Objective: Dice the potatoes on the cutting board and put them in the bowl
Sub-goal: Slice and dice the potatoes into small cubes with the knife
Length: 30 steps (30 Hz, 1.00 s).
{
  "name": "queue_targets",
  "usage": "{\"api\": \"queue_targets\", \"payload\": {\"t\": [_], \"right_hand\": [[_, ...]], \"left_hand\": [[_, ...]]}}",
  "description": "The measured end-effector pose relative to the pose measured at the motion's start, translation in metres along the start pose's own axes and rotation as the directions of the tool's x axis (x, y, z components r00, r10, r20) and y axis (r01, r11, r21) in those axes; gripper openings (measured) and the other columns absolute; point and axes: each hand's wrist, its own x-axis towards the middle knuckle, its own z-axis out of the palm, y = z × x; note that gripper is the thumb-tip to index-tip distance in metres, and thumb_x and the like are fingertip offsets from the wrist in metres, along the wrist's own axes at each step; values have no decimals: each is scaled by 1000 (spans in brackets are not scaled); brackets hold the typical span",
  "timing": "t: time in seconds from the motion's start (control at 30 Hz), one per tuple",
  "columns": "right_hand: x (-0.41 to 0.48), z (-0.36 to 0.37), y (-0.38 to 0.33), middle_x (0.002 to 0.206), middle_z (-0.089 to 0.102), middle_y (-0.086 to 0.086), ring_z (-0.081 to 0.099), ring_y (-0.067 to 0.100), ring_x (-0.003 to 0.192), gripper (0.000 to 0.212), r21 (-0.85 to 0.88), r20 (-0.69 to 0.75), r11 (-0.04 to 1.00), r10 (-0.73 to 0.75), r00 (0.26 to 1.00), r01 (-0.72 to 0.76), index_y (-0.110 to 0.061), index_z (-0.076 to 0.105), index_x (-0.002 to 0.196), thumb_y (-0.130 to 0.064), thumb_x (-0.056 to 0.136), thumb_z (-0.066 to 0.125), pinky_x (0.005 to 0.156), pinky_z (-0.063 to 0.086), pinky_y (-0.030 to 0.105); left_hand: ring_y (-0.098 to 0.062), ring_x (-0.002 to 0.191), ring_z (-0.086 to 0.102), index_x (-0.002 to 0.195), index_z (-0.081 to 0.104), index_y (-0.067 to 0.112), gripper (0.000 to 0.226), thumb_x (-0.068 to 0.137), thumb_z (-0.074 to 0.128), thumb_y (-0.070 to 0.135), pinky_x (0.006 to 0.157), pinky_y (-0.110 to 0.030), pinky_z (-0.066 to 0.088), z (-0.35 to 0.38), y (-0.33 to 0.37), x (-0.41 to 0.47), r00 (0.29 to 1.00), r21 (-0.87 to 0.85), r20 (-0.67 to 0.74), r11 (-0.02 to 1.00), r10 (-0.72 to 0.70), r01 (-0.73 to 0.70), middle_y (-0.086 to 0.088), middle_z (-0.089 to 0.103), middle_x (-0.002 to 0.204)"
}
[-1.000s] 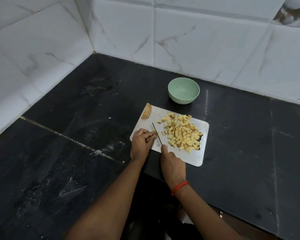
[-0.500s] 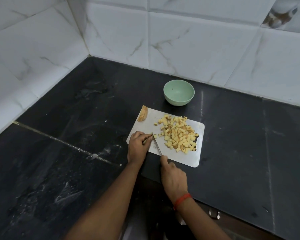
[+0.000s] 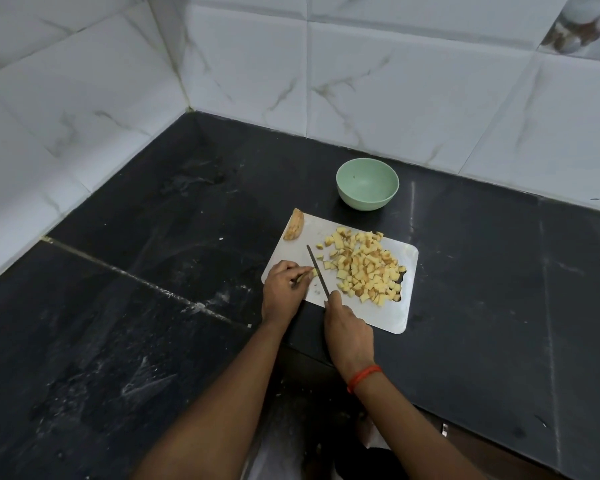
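Note:
A white cutting board (image 3: 388, 317) lies on the black counter. A heap of diced potato (image 3: 364, 266) covers its right half. One potato end piece (image 3: 294, 225) sits at the board's far left corner. My left hand (image 3: 283, 289) pinches a small strip of potato (image 3: 311, 274) against the board. My right hand (image 3: 347, 332) grips the handle of a thin knife (image 3: 317, 271), whose blade lies just right of the strip. Beyond the board stands a pale green bowl (image 3: 367, 184) with nothing in it.
The black stone counter (image 3: 153, 306) meets white tiled walls (image 3: 395, 81) at the back and left. Its front edge runs under my right forearm. White smears mark the counter to the left.
The view has shifted a little. My hands stay at the board's near left, the knife working on the small strip held by my left fingers.

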Motion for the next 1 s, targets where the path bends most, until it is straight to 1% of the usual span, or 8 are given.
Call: {"api": "queue_targets", "payload": {"t": [0.2, 0.33, 0.5, 0.63, 0.7, 0.8, 0.9, 1.0], "right_hand": [[5, -2, -1, 76, 63, 3, 65, 31, 62, 21, -20, 77, 999, -43, 996, 45, -21, 32, 119, -20, 102, 44, 47, 33, 31], [-2, -12, 2, 87, 67, 4, 68, 29, 74, 27, -28, 169, 997, -66, 983, 72, -20, 34, 130, -18, 103, 37, 53, 36, 32], [-33, -18, 22, 88, 63, 1, 66, 28, 71, 18, -9, 202, 999, -33, 979, 35, -24, 30, 121, -21, 104, 34, 53, 39, 33], [-18, -17, 16, 79, 63, 0, 65, 26, 64, 7, 50, 112, 999, 8, 994, -13, -23, 33, 112, -27, 106, 33, 51, 47, 34], [-6, -14, 8, 75, 63, 1, 65, 27, 60, 11, 45, 89, 999, -10, 996, 6, -22, 37, 115, -26, 105, 40, 46, 41, 32], [3, -9, 3, 72, 62, 1, 64, 29, 57, 18, 35, 78, 999, -24, 997, 22, -21, 34, 118, -21, 103, 44, 46, 37, 32], [6, -6, 5, 74, 63, 2, 65, 30, 61, 16, 74, 83, 997, -29, 996, 23, -24, 26, 112, -24, 105, 40, 49, 44, 34], [6, -5, 8, 73, 63, 2, 64, 30, 61, 11, 90, 72, 995, -41, 997, 35, -24, 28, 108, -27, 105, 38, 51, 50, 36]], "left_hand": [[-12, 95, 58, 106, 80, 19, 20, 92, 73, 32, 78, -40, 55, -2, 4, 1, 1000, 37, 5, 999, 21, -21, 10, 62, 95], [-11, 96, 56, 106, 80, 18, 21, 92, 73, 32, 79, -39, 54, -2, 5, 0, 1000, 34, -3, 999, 20, -20, 10, 60, 95], [-12, 96, 60, 107, 78, 16, 24, 93, 72, 35, 80, -37, 57, -1, 8, -2, 1000, 41, -26, 999, -1, 2, 9, 62, 97], [-9, 88, 62, 101, 78, 13, 14, 88, 74, 15, 77, -33, 57, 0, 7, -6, 996, 12, -85, 1000, -23, 24, 7, 63, 95], [-9, 87, 61, 98, 78, 13, 11, 88, 73, 12, 76, -31, 57, -1, 9, -5, 996, 27, -85, 1000, -14, 16, 6, 62, 93], [-11, 89, 61, 98, 79, 13, 10, 90, 74, 15, 77, -30, 56, -2, 9, -3, 997, 29, -75, 1000, 2, 0, 7, 63, 91], [-9, 91, 60, 100, 79, 14, 12, 91, 74, 21, 78, -27, 54, -3, 10, -2, 998, 36, -58, 999, 7, -5, 8, 63, 93], [-8, 90, 59, 101, 79, 16, 14, 92, 73, 25, 77, -27, 53, -3, 8, -1, 998, 41, -54, 999, 11, -8, 11, 62, 92]]}}
